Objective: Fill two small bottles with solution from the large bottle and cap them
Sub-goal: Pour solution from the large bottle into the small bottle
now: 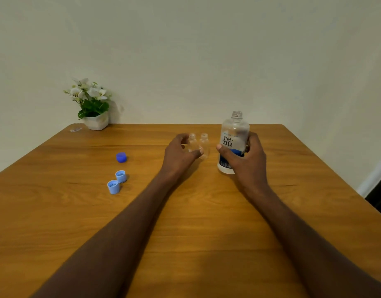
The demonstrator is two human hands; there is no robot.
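right hand (246,157) is wrapped around the large bottle (234,143), thumb across the label and fingers behind, gripping it low on the body, which looks like the grip for a lift and tilt. the bottle stands upright on the table (206,233) at about 1 o'clock from table centre, its neck bare and uncapped, ready to pour.

left hand (181,154) reaches in at 12 o'clock, fingers curled around the nearer small bottle (192,144) with the thumb toward its neighbour; whether they truly clamp it or just cup it, i cannot tell. the second small bottle (204,146) stands just beside, on the 3 o'clock side, between the first bottle and the big one. both are upright, open-necked and look empty, kept close, likely so the pour is short.

caps are parked well apart at 9 o'clock, out of the splash zone: a dark blue cap (121,157) farther back, two light blue caps (117,182) touching, openings up. a flower pot (96,120) sits at the 11 o'clock corner. filling is not yet begun, by my read.
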